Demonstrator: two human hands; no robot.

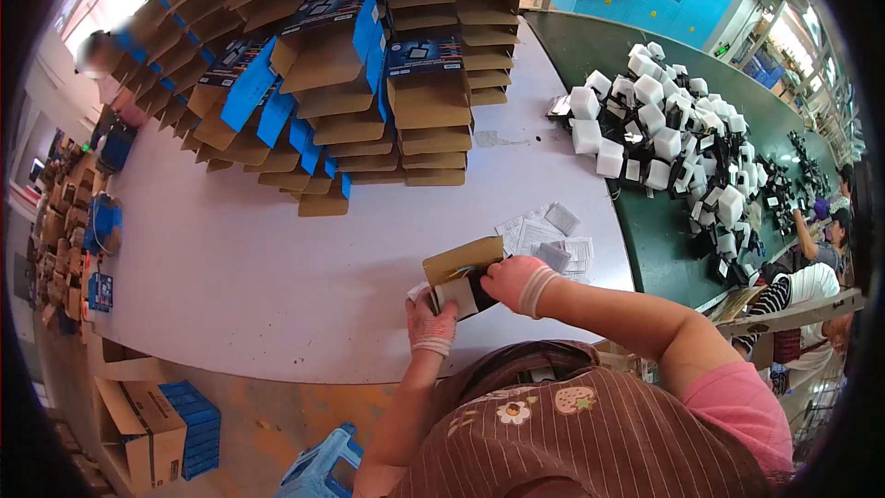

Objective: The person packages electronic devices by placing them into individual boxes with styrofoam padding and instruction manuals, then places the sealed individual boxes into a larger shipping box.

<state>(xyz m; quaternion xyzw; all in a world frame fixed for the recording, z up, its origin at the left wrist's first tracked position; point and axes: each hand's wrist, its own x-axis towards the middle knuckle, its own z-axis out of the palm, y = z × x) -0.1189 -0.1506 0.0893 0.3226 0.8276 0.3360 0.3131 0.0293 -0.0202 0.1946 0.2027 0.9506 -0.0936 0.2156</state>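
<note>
Presently | left grip (pixel 430 323) pinching open box (pixel 461 263) | right grip (pixel 507 282) at its end, closure unclear | blue cartons (pixel 424 57): print unreadable

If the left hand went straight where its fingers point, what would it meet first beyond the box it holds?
Probably the stacked open boxes across the tabletop, though exact aim and height are unclear.

open cardboard box (pixel 483 297): brown inside, dark outside | raised, wide brown flap (pixel 461 259) toward 12 o'clock | pale flat-faced piece (pixel 454 295) at its 7 o'clock side, small coloured bits near the flap | tilted, held at both sides, 5 o'clock from view centre, at worktop (pixel 277 314)
</note>
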